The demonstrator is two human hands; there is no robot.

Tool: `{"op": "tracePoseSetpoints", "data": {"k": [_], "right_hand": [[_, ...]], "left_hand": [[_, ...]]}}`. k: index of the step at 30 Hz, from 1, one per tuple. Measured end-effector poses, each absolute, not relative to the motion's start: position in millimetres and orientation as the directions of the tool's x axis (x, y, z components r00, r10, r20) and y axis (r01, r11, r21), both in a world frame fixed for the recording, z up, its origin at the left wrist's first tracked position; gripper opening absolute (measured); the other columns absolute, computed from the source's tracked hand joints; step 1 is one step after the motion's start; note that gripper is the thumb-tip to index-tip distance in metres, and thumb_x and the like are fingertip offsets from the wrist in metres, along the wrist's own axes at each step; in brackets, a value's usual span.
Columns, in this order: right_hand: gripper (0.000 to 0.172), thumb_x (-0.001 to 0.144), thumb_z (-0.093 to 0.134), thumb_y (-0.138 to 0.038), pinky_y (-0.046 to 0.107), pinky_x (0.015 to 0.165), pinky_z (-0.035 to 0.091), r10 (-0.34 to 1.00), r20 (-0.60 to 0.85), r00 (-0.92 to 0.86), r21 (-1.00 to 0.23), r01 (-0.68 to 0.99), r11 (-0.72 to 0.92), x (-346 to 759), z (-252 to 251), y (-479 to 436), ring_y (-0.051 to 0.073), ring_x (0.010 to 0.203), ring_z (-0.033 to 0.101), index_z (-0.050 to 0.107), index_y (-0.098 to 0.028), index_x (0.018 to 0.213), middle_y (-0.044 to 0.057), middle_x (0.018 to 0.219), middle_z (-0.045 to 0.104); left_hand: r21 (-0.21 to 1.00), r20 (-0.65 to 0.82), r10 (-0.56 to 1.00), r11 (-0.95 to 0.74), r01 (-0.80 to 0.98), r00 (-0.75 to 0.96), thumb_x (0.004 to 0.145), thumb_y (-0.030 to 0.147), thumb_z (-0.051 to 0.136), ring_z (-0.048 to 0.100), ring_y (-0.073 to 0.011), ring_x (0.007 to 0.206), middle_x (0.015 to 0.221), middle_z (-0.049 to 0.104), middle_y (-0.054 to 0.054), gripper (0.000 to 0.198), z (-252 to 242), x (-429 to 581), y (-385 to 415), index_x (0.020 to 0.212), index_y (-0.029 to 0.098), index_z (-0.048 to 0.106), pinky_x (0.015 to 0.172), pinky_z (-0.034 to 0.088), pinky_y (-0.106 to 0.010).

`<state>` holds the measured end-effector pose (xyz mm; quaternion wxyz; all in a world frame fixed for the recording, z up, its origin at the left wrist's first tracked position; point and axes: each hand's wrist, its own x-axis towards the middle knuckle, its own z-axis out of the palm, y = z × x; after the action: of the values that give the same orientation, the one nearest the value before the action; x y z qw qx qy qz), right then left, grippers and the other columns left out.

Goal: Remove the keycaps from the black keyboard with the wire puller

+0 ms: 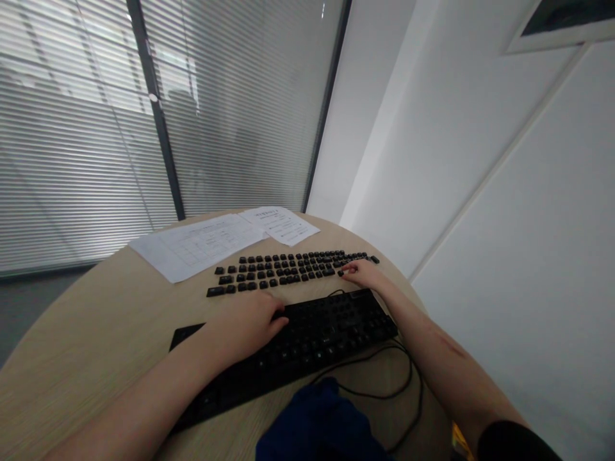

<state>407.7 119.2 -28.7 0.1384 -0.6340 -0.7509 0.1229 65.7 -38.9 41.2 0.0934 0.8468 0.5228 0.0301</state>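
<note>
A black keyboard (327,326) lies at a slant on the round wooden table, its key bed dark and partly bare-looking. My left hand (254,317) rests over its upper left part; the thumb and index finger are apart, and the other fingers are hidden behind the hand. Beyond the keyboard, several loose black keycaps (288,269) are laid out in rows. At the right end of these rows, my right hand (362,272) reaches down with its fingertips pinched together at a small keycap (341,273).
Two printed sheets of paper (202,243) lie at the table's (96,320) far side. The keyboard's black cable (408,378) loops at the right, beside a blue cloth (321,426) at the near edge. A white wall (504,256) stands close on the right, blinds (86,160) behind.
</note>
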Motion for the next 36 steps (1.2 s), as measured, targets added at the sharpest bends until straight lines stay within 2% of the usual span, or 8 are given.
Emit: {"op": "tracePoseSetpoints", "data": {"k": [7, 22, 28, 36], "right_hand": [[0.031, 0.087, 0.075, -0.039, 0.026, 0.065, 0.049, 0.988, 0.058, -0.145, -0.397, 0.905, 0.156, 413.5, -33.4, 121.5, 0.018, 0.072, 0.069, 0.085, -0.019, 0.109, 0.005, 0.087, 0.080], [0.028, 0.086, 0.074, -0.040, 0.028, 0.070, 0.051, 0.972, 0.143, -0.187, -0.385, 0.894, 0.229, 415.1, -41.3, 129.5, 0.019, 0.075, 0.069, 0.084, -0.020, 0.103, 0.005, 0.086, 0.079], [0.034, 0.089, 0.072, -0.030, 0.029, 0.081, 0.051, 0.926, 0.218, -0.309, -0.343, 0.864, 0.369, 413.3, -37.5, 125.7, 0.018, 0.082, 0.068, 0.079, -0.023, 0.121, 0.004, 0.098, 0.079], [0.027, 0.091, 0.070, -0.025, 0.031, 0.089, 0.052, 0.903, 0.228, -0.364, -0.304, 0.854, 0.421, 409.9, -39.9, 127.3, 0.020, 0.092, 0.070, 0.082, -0.022, 0.115, 0.007, 0.103, 0.079]], "left_hand": [[0.257, -0.052, 0.866, -0.469, 0.845, 0.497, 0.095, 0.040, 0.057, 0.074, -0.0304, 0.098, 0.104, 0.080, -0.012, 0.031, 33.2, 64.5, -37.8, 0.105, 0.023, 0.081, 0.090, 0.055, -0.042], [0.239, -0.098, 0.857, -0.474, 0.848, 0.507, 0.095, 0.039, 0.056, 0.074, -0.0304, 0.099, 0.106, 0.081, -0.012, 0.032, 32.7, 66.2, -37.3, 0.108, 0.024, 0.081, 0.089, 0.055, -0.041], [0.242, -0.099, 0.855, -0.476, 0.845, 0.510, 0.094, 0.039, 0.057, 0.074, -0.0315, 0.099, 0.106, 0.081, -0.012, 0.032, 30.6, 67.0, -36.3, 0.109, 0.023, 0.081, 0.089, 0.055, -0.043], [0.228, -0.099, 0.854, -0.480, 0.847, 0.510, 0.095, 0.038, 0.056, 0.075, -0.0310, 0.095, 0.103, 0.081, -0.010, 0.031, 30.9, 66.5, -36.4, 0.105, 0.025, 0.081, 0.085, 0.056, -0.043]]}}
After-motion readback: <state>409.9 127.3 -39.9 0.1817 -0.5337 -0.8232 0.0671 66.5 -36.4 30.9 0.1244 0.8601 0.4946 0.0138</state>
